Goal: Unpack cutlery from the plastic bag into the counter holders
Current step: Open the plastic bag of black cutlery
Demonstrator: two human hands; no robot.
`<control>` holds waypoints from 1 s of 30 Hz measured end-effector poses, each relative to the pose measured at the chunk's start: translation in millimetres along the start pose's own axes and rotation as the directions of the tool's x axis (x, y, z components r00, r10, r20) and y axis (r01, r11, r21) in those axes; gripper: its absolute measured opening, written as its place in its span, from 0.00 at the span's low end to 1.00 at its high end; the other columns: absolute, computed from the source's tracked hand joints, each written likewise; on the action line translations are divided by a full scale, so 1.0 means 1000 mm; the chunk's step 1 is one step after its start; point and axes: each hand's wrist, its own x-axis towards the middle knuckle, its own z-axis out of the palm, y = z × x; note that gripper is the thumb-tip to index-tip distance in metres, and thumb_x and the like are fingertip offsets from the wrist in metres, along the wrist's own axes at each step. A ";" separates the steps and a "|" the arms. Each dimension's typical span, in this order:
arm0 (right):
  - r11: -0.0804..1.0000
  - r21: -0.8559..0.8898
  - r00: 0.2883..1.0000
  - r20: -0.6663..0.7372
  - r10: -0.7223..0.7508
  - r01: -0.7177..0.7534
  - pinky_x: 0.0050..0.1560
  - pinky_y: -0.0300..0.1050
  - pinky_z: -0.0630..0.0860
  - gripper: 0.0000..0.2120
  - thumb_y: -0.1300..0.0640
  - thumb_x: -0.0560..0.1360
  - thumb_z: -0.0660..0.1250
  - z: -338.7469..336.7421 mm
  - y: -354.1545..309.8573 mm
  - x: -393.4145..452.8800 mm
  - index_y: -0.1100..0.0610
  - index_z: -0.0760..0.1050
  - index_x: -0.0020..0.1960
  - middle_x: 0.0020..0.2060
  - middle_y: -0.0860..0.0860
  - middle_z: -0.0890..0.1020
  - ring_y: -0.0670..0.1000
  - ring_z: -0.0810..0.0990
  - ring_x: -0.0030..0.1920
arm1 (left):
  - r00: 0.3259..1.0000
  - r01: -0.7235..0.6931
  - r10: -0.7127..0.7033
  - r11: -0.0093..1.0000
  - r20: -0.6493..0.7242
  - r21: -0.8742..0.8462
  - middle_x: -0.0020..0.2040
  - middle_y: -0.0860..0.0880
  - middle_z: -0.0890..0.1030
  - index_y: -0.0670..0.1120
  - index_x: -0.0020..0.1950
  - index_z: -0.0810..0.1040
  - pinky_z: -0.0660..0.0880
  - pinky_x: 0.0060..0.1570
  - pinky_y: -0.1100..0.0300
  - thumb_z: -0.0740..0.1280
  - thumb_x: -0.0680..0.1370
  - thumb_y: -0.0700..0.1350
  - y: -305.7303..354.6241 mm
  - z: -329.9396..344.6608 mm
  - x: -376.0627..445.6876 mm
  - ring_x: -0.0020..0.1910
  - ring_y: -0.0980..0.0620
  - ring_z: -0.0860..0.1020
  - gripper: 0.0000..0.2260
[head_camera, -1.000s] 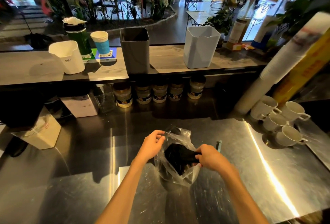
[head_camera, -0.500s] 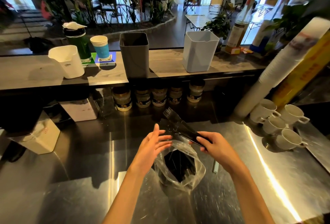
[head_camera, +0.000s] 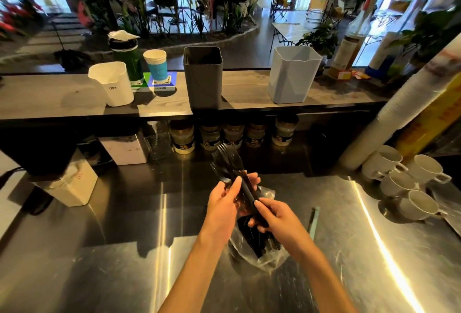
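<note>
A bundle of black plastic forks points up and away over the steel counter. My right hand grips the handle ends of the bundle. My left hand cups the bundle's middle, thumb across it and fingers behind. Below both hands the clear plastic bag lies on the counter with more black cutlery inside. On the raised wooden shelf stand a dark grey holder, a pale blue-grey holder and a white holder; what is inside them is hidden.
A green bottle and a blue paper cup stand behind the white holder. Several jars line up under the shelf. White cups and a tall stack of paper cups sit at the right. A pale box stands left.
My right hand pulled a bundle of forks up out of the bag. My left hand let go of the bag's rim and closed round the bundle's middle.
</note>
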 end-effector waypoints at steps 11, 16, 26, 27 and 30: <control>0.991 -0.130 0.996 0.085 0.001 0.010 0.44 0.45 0.85 0.10 0.56 0.83 0.62 -0.006 -0.014 0.002 0.61 0.79 0.57 0.49 0.56 0.86 0.52 0.88 0.45 | 0.986 -0.119 0.130 0.987 -0.101 0.107 0.53 0.42 0.85 0.40 0.61 0.78 0.82 0.54 0.50 0.63 0.83 0.39 0.006 0.004 -0.002 0.52 0.42 0.84 0.09; 0.993 -0.114 0.999 0.016 -0.036 0.038 0.41 0.42 0.84 0.10 0.58 0.84 0.62 0.000 -0.011 0.000 0.57 0.81 0.52 0.43 0.52 0.87 0.50 0.88 0.43 | 0.988 -0.116 0.119 0.993 -0.094 0.033 0.54 0.43 0.86 0.39 0.62 0.77 0.82 0.49 0.56 0.64 0.82 0.41 0.009 0.008 -0.004 0.54 0.45 0.85 0.10; 0.939 -0.340 0.998 0.016 -0.056 0.058 0.43 0.49 0.84 0.14 0.55 0.85 0.60 0.007 -0.006 0.005 0.59 0.79 0.47 0.37 0.52 0.87 0.50 0.86 0.36 | 0.998 -0.008 0.005 0.998 -0.057 -0.056 0.37 0.48 0.75 0.39 0.59 0.77 0.73 0.40 0.58 0.61 0.83 0.56 0.004 0.017 0.005 0.34 0.52 0.73 0.20; 0.935 -0.349 0.998 0.037 -0.050 0.060 0.45 0.50 0.84 0.14 0.54 0.84 0.60 0.005 -0.007 0.006 0.59 0.79 0.46 0.38 0.53 0.87 0.51 0.87 0.37 | 0.998 -0.030 0.028 0.999 -0.051 -0.019 0.35 0.49 0.71 0.39 0.57 0.76 0.70 0.36 0.59 0.62 0.82 0.55 0.004 0.018 0.007 0.32 0.54 0.70 0.19; 0.942 -0.331 0.990 0.138 0.002 0.044 0.52 0.49 0.83 0.09 0.51 0.82 0.65 -0.012 -0.009 0.011 0.55 0.81 0.54 0.45 0.53 0.87 0.49 0.87 0.45 | 0.997 -0.069 0.072 0.994 -0.036 0.082 0.32 0.50 0.64 0.41 0.49 0.74 0.61 0.30 0.59 0.62 0.83 0.54 0.014 0.019 0.012 0.28 0.54 0.62 0.15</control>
